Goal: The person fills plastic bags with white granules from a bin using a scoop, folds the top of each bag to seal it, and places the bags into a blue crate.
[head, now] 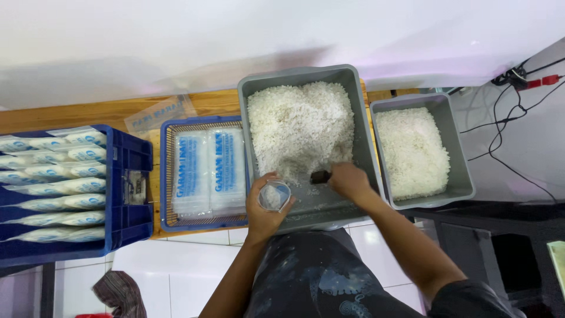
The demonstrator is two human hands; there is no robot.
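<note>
A large grey tub in front of me holds a heap of coarse white grains, piled toward its far side. My left hand grips a small clear bag or cup, mouth up, over the tub's near edge; some white grains lie inside it. My right hand is inside the tub at the near right, closed around a small dark scoop that points left toward the clear container.
A smaller grey tub of white grains stands to the right. Left of the big tub a blue basket holds flat printed bags. A blue crate at far left is stacked with filled bags. Cables hang at right.
</note>
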